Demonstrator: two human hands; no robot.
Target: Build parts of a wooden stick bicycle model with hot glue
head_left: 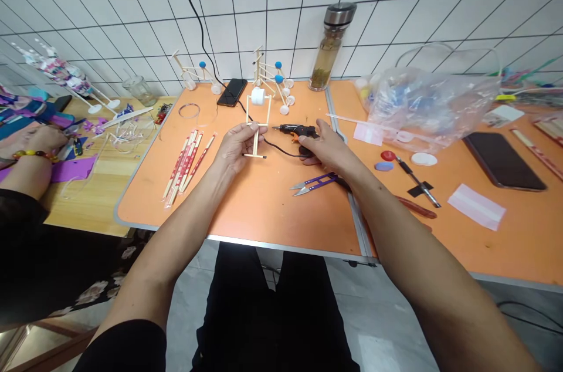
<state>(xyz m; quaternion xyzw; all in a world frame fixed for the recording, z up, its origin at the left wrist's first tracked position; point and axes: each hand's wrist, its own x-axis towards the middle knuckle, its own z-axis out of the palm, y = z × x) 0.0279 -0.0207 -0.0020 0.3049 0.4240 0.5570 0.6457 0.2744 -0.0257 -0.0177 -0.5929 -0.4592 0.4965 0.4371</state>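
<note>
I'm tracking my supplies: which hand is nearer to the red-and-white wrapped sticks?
Left. The left hand, holding the stick frame, is just to the right of the wrapped sticks; the right hand is farther right, at the glue gun.

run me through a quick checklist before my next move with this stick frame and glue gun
1. Stick frame held: ok, in the left hand.
2. White roll on the frame: ok, between its two upright sticks.
3. Glue gun within reach: ok, the right hand is at its handle; how firm the grip is, cannot tell.
4. Nozzle clear of fingers: not ok, it points toward the left hand, close by.
5. Glue gun hot: cannot tell.
6. Purple thread snips out of the way: not ok, they lie by the right forearm.
</note>
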